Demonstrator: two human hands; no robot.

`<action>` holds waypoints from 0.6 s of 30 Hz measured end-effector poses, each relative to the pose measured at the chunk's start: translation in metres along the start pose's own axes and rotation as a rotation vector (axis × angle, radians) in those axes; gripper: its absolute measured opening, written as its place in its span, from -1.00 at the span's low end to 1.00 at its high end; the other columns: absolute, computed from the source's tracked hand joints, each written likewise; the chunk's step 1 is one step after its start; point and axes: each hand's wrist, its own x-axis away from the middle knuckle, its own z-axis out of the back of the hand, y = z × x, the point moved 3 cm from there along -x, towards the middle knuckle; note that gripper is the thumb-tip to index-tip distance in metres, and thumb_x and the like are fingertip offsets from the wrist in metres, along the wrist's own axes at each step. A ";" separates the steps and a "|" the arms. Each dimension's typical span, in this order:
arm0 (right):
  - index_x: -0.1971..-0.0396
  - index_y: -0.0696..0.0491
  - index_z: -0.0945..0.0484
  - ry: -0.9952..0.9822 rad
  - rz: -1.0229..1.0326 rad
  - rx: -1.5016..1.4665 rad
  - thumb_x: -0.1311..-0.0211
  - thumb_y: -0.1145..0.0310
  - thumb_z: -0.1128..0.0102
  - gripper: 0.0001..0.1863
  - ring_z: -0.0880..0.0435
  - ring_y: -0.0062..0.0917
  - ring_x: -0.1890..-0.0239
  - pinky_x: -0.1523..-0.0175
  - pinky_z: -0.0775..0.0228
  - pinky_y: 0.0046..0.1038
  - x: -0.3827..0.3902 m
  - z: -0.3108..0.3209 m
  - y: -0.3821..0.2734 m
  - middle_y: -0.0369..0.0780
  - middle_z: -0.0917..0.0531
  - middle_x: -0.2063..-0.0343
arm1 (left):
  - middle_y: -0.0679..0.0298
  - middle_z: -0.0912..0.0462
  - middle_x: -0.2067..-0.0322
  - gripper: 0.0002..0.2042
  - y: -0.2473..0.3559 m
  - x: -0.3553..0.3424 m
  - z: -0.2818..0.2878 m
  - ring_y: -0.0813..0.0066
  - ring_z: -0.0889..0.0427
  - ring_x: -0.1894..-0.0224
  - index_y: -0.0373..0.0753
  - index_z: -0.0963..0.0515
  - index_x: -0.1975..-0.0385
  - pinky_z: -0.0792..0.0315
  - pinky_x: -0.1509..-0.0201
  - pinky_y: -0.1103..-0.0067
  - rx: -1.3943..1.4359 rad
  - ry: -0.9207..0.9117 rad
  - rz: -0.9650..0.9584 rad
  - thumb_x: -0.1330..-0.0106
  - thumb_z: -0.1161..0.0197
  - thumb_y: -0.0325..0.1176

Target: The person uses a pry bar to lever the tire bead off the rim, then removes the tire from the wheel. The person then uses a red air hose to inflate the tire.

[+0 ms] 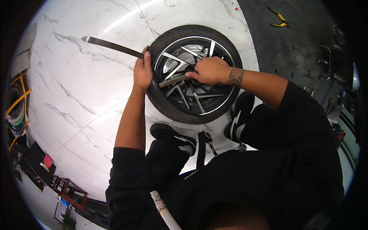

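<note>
A wheel (197, 108) with a black tyre and a black-and-silver spoked rim lies flat in front of me. At its left edge my left hand (143, 74) is closed around a long steel tyre lever (115, 46), whose flattened free end sticks out to the left over the floor. The lever's other end is hidden at the tyre. Over the spokes near the hub, my right hand (211, 70) grips a flat, worn metal bar (173, 81) that looks like a second tyre lever. This bar reaches left to the rim's inner edge.
My black shoes (172, 137) stand close to the wheel's near side, with a black strap (201, 149) between them. A yellow-handled tool (281, 17) lies on the dark mat (268, 50) at right. A lit cigarette (163, 211) juts in at the bottom. White marbled tiles (76, 96) spread left.
</note>
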 end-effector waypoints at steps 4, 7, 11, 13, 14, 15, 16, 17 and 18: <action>0.28 0.18 -0.81 0.008 -0.010 0.012 -0.59 -0.29 0.03 -0.23 -0.82 -0.02 0.12 -0.01 -0.65 -0.04 -0.001 0.006 -0.016 0.04 -0.81 0.28 | -0.16 -0.67 -0.26 -0.42 -0.002 0.000 0.001 0.03 -0.61 -0.38 -0.33 -0.50 -0.43 -0.39 -0.47 0.38 -0.062 0.031 -0.021 -0.74 0.04 0.05; 0.22 0.23 -0.79 -0.088 -0.011 0.036 -0.61 -0.27 0.02 -0.23 -0.80 0.02 0.04 -0.06 -0.64 -0.02 0.005 0.020 -0.032 0.08 -0.80 0.23 | -0.16 -0.69 -0.24 -0.42 -0.005 -0.001 0.001 0.01 -0.62 -0.37 -0.31 -0.54 -0.41 -0.41 -0.45 0.36 -0.018 0.041 0.008 -0.73 0.02 0.06; 0.28 0.25 -0.74 -0.405 0.033 -0.173 -0.67 -0.10 0.05 -0.33 -0.77 -0.29 0.50 0.36 -0.63 -0.24 0.020 0.046 -0.029 -0.05 -0.78 0.46 | -0.16 -0.69 -0.25 -0.43 -0.009 -0.001 0.002 0.02 -0.62 -0.37 -0.29 -0.55 -0.41 -0.42 -0.45 0.37 -0.009 0.029 0.021 -0.72 0.00 0.06; 0.21 0.31 -0.69 -0.537 0.038 -0.564 -0.65 0.07 0.03 -0.45 -0.64 -0.55 0.71 0.59 -0.50 -0.45 0.028 0.050 -0.019 -0.09 -0.76 0.49 | -0.15 -0.69 -0.25 -0.43 -0.008 0.000 0.004 0.02 -0.63 -0.36 -0.29 -0.55 -0.40 -0.42 -0.45 0.36 0.006 0.038 -0.017 -0.72 0.00 0.06; 0.04 0.34 -0.68 -0.578 0.020 -0.780 -0.66 0.04 0.12 -0.39 -0.66 -0.51 0.70 0.55 -0.54 -0.45 0.029 0.048 -0.013 -0.06 -0.77 0.49 | -0.17 -0.68 -0.24 -0.43 -0.008 0.000 0.005 -0.01 -0.63 -0.36 -0.28 -0.56 -0.40 -0.42 -0.45 0.36 0.026 0.035 -0.025 -0.71 0.00 0.06; -0.12 0.33 -0.63 -0.528 -0.036 -0.960 -0.66 -0.03 0.18 -0.34 -0.68 -0.50 0.68 0.52 -0.57 -0.46 0.032 0.040 -0.007 -0.04 -0.77 0.47 | -0.19 -0.68 -0.24 -0.44 -0.009 0.001 0.005 -0.04 -0.62 -0.37 -0.28 -0.56 -0.40 -0.42 -0.45 0.35 0.017 0.041 -0.035 -0.71 0.00 0.06; -0.29 0.32 -0.57 -0.448 -0.108 -1.128 -0.66 -0.09 0.24 -0.26 -0.70 -0.49 0.66 0.48 -0.60 -0.48 0.031 0.035 0.000 -0.03 -0.78 0.46 | -0.21 -0.68 -0.23 -0.44 -0.009 0.001 0.005 -0.06 -0.62 -0.37 -0.27 -0.56 -0.39 -0.42 -0.45 0.34 -0.001 0.039 -0.028 -0.70 -0.01 0.07; -0.51 0.27 -0.37 -0.433 -0.099 -1.274 -0.62 -0.18 0.31 -0.15 -0.77 -0.44 0.57 0.40 -0.66 -0.49 0.034 0.023 0.002 -0.03 -0.79 0.46 | -0.24 -0.67 -0.22 -0.43 -0.009 0.003 0.006 -0.12 -0.62 -0.36 -0.26 -0.57 -0.39 -0.43 -0.44 0.32 -0.031 0.068 -0.042 -0.69 -0.02 0.08; -0.59 0.21 -0.25 -0.448 -0.073 -1.355 -0.60 -0.28 0.25 -0.09 -0.88 -0.33 0.25 0.28 -0.74 -0.47 0.033 0.016 0.002 0.09 -0.80 0.14 | -0.24 -0.68 -0.21 -0.43 -0.009 0.003 0.007 -0.13 -0.63 -0.34 -0.27 -0.58 -0.38 -0.45 -0.42 0.31 -0.027 0.074 -0.056 -0.68 -0.03 0.08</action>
